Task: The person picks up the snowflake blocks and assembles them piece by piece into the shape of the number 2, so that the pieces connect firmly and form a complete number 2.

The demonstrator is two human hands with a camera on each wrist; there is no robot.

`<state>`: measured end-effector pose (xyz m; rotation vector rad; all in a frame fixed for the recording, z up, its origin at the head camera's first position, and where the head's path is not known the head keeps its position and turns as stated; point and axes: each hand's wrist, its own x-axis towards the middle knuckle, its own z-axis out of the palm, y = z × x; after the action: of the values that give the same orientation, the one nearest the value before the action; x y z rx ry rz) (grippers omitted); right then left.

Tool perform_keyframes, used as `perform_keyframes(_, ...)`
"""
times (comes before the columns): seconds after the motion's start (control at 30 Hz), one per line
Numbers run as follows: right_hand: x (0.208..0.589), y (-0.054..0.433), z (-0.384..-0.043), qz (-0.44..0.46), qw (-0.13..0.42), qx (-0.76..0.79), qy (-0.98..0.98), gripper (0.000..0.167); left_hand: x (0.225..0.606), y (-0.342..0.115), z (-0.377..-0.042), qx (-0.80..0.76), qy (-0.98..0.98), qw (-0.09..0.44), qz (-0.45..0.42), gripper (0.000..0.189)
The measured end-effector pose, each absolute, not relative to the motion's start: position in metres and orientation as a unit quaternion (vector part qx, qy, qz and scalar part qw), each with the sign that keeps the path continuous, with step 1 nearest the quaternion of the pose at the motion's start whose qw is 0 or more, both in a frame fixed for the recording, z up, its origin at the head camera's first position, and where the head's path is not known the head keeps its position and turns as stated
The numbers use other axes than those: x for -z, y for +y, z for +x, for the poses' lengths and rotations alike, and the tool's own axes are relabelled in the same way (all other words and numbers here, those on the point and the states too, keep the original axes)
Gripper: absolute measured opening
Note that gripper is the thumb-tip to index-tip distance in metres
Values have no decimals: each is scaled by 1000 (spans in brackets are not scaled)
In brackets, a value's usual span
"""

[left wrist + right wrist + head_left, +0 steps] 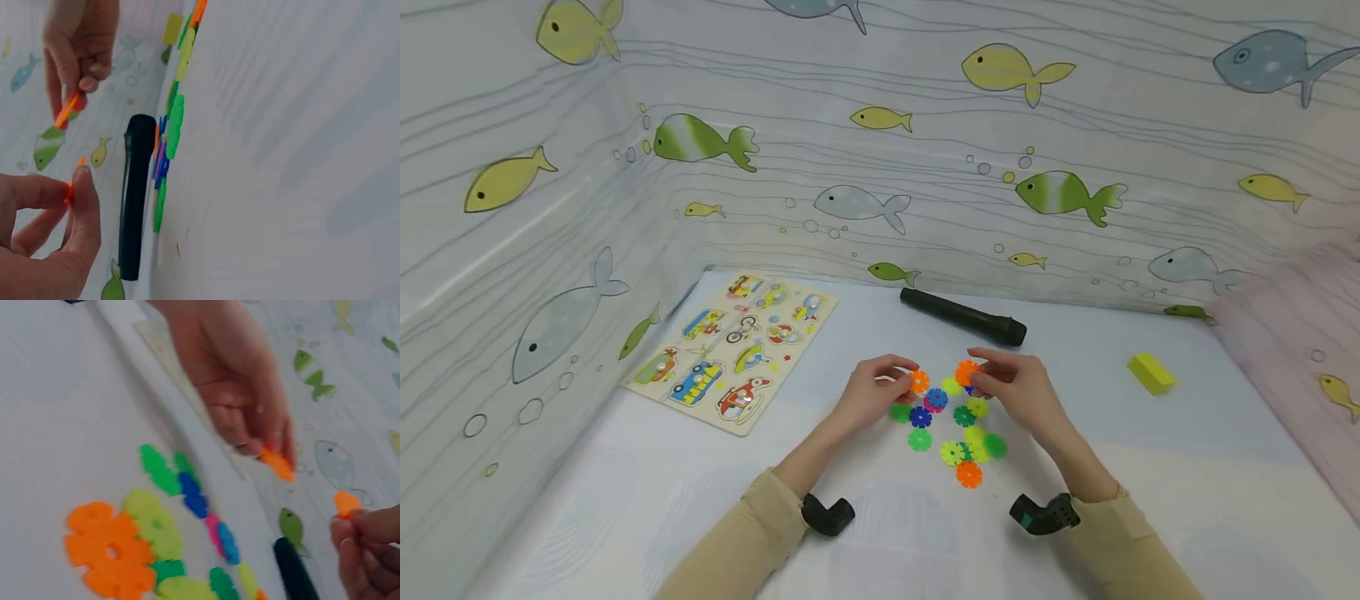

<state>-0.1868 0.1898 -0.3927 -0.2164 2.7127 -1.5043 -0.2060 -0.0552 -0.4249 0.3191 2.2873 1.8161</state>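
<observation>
In the head view my left hand [874,390] pinches an orange snowflake disc [919,382] between thumb and fingertips. Opposite it, my right hand [1021,390] pinches another orange snowflake disc [967,372]. The two discs are apart, held above the table, as the left wrist view also shows with the left disc [70,187] and right disc [66,111]. Below the hands lies a loose group of snowflake discs, including a light green disc [920,440], a dark blue disc [921,417], a yellow disc [952,453] and an orange disc [969,475]. Some overlap.
A black microphone [962,317] lies behind the hands. A wooden picture puzzle board [797,350] is at the left, and a yellow block [1152,373] at the right. Fish-patterned curtains [925,150] enclose the white table [880,542] at the back and sides.
</observation>
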Motion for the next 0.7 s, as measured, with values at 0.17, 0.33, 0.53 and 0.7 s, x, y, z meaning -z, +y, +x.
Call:
perform_keyframes(0.17,401,178,-183,-59,31,516,854,25,420,-54,-204,-666,730,121,88,25)
perform_keyframes(0.33,411,177,-179,-85,46,549,830,19,414,-51,-201,-681,715,131,91,26)
perform_keyframes(0.53,412,174,-174,-106,10,542,834,21,407,-48,-194,-678,716,135,100,24)
perform_keyframes(0.7,411,175,-173,-103,-9,532,841,23,404,-46,-192,-676,718,132,101,24)
